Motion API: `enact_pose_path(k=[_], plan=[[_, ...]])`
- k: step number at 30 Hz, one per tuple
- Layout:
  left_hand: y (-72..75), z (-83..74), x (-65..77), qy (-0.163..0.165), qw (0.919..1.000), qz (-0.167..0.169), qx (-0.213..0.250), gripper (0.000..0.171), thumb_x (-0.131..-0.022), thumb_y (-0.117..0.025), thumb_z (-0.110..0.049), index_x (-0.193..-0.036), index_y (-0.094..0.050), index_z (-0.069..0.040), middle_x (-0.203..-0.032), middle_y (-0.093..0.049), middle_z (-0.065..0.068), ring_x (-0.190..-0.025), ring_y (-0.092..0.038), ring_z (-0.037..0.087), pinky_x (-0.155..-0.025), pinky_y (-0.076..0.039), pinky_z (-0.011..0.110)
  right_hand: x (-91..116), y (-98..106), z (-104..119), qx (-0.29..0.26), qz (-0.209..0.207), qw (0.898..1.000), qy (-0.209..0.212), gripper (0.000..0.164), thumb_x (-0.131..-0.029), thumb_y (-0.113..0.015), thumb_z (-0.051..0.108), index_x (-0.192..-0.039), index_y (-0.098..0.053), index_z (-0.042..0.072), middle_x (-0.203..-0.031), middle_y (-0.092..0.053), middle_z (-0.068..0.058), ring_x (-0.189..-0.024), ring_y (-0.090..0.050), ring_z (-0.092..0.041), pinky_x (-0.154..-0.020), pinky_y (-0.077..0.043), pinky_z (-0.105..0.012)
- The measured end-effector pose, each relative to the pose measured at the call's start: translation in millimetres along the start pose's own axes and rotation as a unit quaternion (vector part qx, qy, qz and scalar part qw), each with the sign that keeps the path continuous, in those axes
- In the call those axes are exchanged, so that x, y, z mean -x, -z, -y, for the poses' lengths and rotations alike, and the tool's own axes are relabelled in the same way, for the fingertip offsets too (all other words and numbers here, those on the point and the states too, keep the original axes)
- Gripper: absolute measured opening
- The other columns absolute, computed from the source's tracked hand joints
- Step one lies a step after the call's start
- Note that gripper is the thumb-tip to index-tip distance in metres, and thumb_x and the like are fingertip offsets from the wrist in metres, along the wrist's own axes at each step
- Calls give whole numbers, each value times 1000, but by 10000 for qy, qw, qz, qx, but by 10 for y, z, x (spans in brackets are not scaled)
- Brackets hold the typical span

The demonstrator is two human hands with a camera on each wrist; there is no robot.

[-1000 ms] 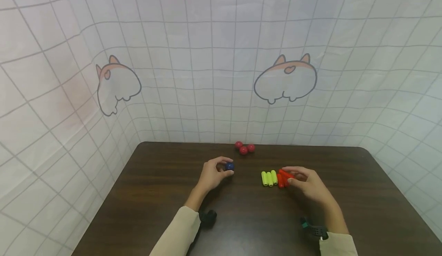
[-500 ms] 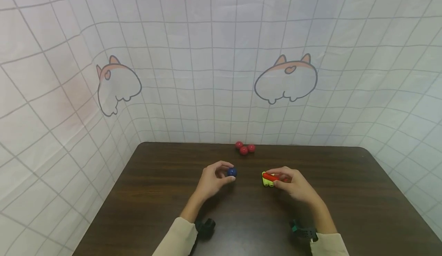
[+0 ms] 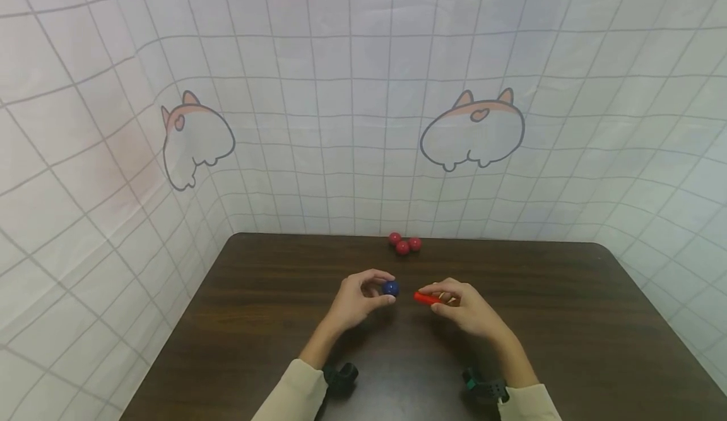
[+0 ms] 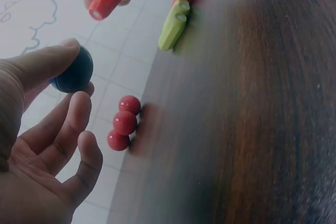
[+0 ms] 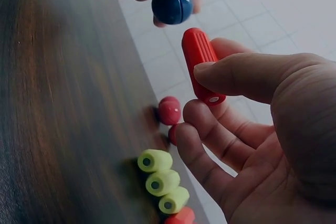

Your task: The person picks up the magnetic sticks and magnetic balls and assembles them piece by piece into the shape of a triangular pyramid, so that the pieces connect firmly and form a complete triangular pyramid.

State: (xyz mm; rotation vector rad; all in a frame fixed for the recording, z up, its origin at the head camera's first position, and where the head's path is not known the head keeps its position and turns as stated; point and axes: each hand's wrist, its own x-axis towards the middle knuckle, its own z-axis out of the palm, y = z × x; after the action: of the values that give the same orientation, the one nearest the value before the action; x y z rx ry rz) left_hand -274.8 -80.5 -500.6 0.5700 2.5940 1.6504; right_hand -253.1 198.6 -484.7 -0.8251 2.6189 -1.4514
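Blue ball point(image 3: 390, 288), red rod point(image 3: 425, 298) in hands point(image 3: 353, 301) point(image 3: 470, 312)

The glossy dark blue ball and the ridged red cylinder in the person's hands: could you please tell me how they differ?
The glossy dark blue ball is round, whereas the ridged red cylinder is long and slim. The ball shows a thin seam line, while the cylinder has lengthwise grooves. The left hand holds the ball; the right hand holds the cylinder. Both are held above the dark wood-grain table.
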Motion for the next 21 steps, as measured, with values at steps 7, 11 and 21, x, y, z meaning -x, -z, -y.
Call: enact_pose_path(k=[7,11,21], plan=[[-35,-49,4,-70,9999,86,14,32,-85,-85,-23,-115,-73,-26,-107,-76,-3,-75,-60,11,-59,-48,24,-3,-31,-2,184,-49,9998,23,30,-95,-71,9,-124,-72,17,-114,-69,-7,-93,-63,-17,-74,-54,-30],[-55,-60,9,-97,9999,127,-7,33,-85,-85,-22,-115,-73,-26,-104,-76,-4,-73,-60,10,-58,-47,24,-7,-46,4,197,-21,9998,-28,31,-95,-71,10,-125,-72,19,-115,-68,-5,-93,-63,-17,-74,-54,-30],[-115,-83,28,-149,9993,346,-1,33,-85,-85,-23,-115,-72,-26,-98,-72,-4,-72,-59,10,-56,-46,23,-30,-93,58,19,-18,9998,-190,28,-94,-72,10,-120,-74,22,-115,-68,-4,-95,-61,-21,-74,-54,-29]])
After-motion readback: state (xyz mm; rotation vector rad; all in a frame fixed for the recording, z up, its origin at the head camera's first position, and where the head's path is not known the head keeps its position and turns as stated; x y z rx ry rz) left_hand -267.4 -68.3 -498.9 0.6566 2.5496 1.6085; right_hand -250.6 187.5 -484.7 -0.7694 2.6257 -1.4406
